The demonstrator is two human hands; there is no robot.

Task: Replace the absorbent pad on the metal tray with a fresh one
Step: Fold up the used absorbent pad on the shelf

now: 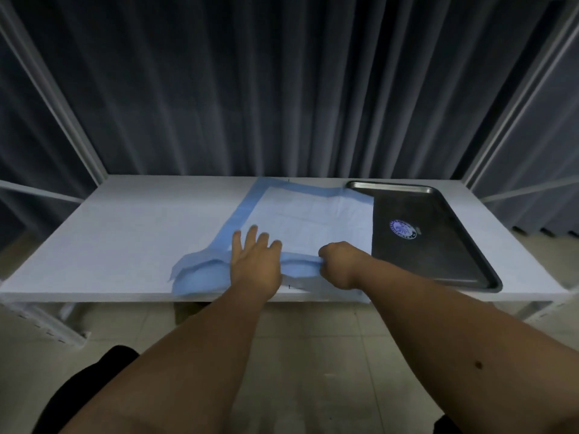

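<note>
A white absorbent pad [313,214] with a blue border lies spread on the white table [125,233], its right edge reaching the metal tray [438,245]. The tray is bare, dark, with a round blue-and-white sticker [403,228] in it. The pad's near edge is rumpled and partly folded up. My left hand [255,261] rests flat on that near edge, fingers spread. My right hand [340,261] is closed, pinching the blue near edge of the pad just left of the tray.
The table's front edge runs just below my hands, with tiled floor [313,339] beneath. Dark curtains [282,89] hang behind the table. White frame posts [78,136] stand at both back corners. The table's left half holds nothing but its surface.
</note>
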